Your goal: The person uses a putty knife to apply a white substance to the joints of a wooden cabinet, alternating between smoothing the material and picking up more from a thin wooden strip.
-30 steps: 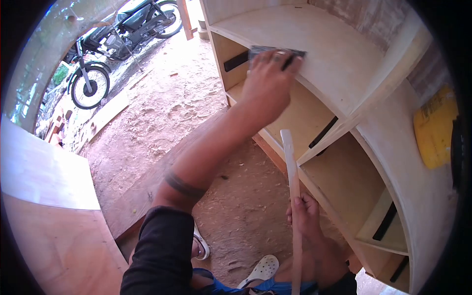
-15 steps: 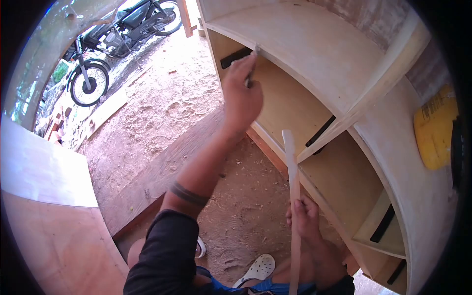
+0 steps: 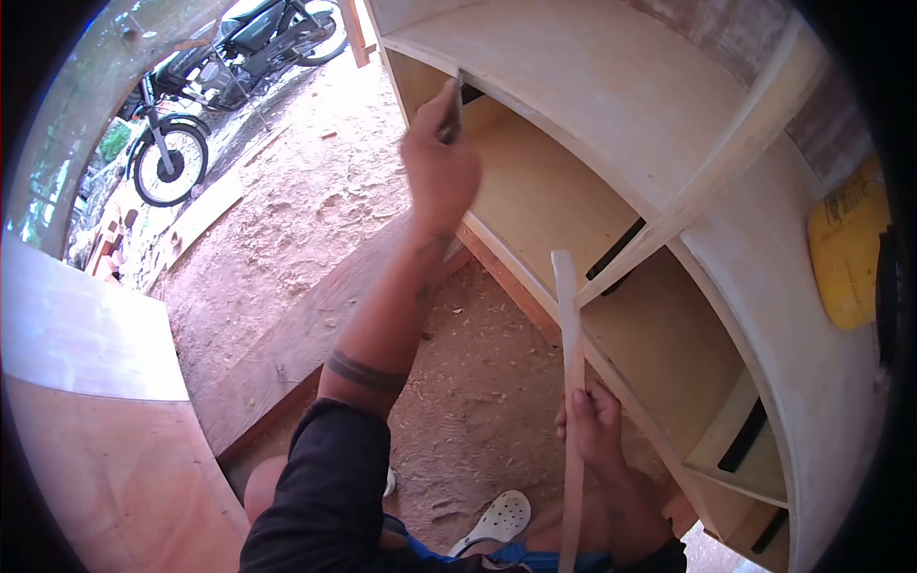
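My left hand [image 3: 439, 167] is closed around a thin, flat, grey blade-like tool [image 3: 459, 84]; its exact kind is hard to make out. The tool's tip is at the front edge of the curved cabinet top [image 3: 573, 76], near its far left end. Lower down, my right hand [image 3: 594, 420] grips a long, narrow, pale strip [image 3: 567, 325] that stands roughly upright in front of the cabinet. The strip's upper end is by the divider between two open compartments, and its lower end runs out at the bottom of view.
Black slide rails [image 3: 743, 436] line the open compartments. A yellow container [image 3: 842, 253] stands on the right of the cabinet top. Sheets of board [image 3: 105, 449] lie at left, and a wide plank [image 3: 296, 334] is on the dirt floor. A motorcycle [image 3: 229, 81] is parked outside.
My left hand has moved left along the cabinet's curved front edge with the tool. My right hand and the strip have hardly moved. The view has shifted slightly.
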Motion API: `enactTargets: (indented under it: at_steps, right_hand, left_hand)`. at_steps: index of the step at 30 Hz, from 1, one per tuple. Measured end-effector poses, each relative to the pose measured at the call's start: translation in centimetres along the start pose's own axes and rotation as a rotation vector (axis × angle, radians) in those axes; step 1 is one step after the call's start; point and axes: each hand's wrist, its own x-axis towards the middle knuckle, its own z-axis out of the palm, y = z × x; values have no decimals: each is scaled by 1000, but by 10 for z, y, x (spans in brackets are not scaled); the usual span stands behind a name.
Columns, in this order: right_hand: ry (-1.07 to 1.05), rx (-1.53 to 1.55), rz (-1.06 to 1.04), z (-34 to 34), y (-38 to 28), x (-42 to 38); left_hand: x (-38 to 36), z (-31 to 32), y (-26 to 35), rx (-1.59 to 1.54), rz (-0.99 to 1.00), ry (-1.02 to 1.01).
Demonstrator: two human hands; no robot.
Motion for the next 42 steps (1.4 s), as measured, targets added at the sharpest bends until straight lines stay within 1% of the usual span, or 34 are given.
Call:
enactTargets:
  at_steps: [1, 2, 4, 7, 8, 10, 13, 16, 19, 22, 23, 25, 26, 27, 30, 31, 32, 34, 37, 40, 41, 42]
  right_hand:
    - [14, 0, 6, -2, 0, -1]
    - [12, 13, 5, -4, -1, 0]
    - [8, 43, 5, -7, -2, 1]
    - [7, 24, 14, -7, -2, 0]
    - [4, 41, 14, -8, -3, -2]
    - [-7, 74, 13, -8, -3, -4]
    - [4, 49, -31, -8, 6, -4]
    - [2, 5, -6, -4, 1, -6]
    - [-14, -19, 51, 1, -4, -4]
    - [-13, -34, 44, 3, 8, 3]
    - [-19, -31, 38, 4, 8, 1]
    - [-32, -13, 25, 7, 7, 1]
    - [-38, -10, 11, 8, 7, -1]
    - [-45, -9, -3, 8, 7, -2]
    - [-49, 8, -14, 7, 4, -4]
    - [-48, 19, -13, 7, 4, -4]
    - [-41, 8, -13, 5, 5, -3]
    - [-28, -16, -12, 1, 9, -1]
    - [-7, 14, 38, 5, 4, -2]
    - [-22, 38, -15, 2, 11, -4]
    - [-16, 28, -13, 2, 11, -6]
    - [-10, 18, -14, 2, 10, -7]
  left_hand:
    - [1, 4, 9, 45, 63, -9]
    - [-15, 8, 24, 89, 98, -29]
    - [-32, -1, 46, 100, 227, -92]
    - [-23, -9, 44, -139, -89, -94]
    - [-13, -6, 32, -117, -120, -58]
    - [-13, 6, 32, -17, 57, -57]
    - [-38, 24, 55, 51, 132, -30]
    - [-59, 36, 81, 72, 88, -23]
    - [-91, 37, 102, 8, 178, -75]
    - [-100, 8, 87, -77, 222, -299]
    - [-90, 4, 73, -31, 266, -144]
    - [-52, -13, 49, -75, -55, -121]
    - [-35, -15, 33, -62, -120, -62]
    - [-18, -20, 28, -133, -217, -80]
    - [-5, -17, 27, -129, -140, -173]
    - [-11, -12, 37, -56, -45, -134]
    - [-23, -9, 53, -75, -30, -166]
    - [-44, -9, 68, -16, 148, -230]
    - [-48, -18, 67, -47, 133, -256]
    - [-24, -18, 58, -139, -205, -151]
    - [-25, -11, 55, -147, -60, -156]
    - [-31, -2, 57, -95, 24, -133]
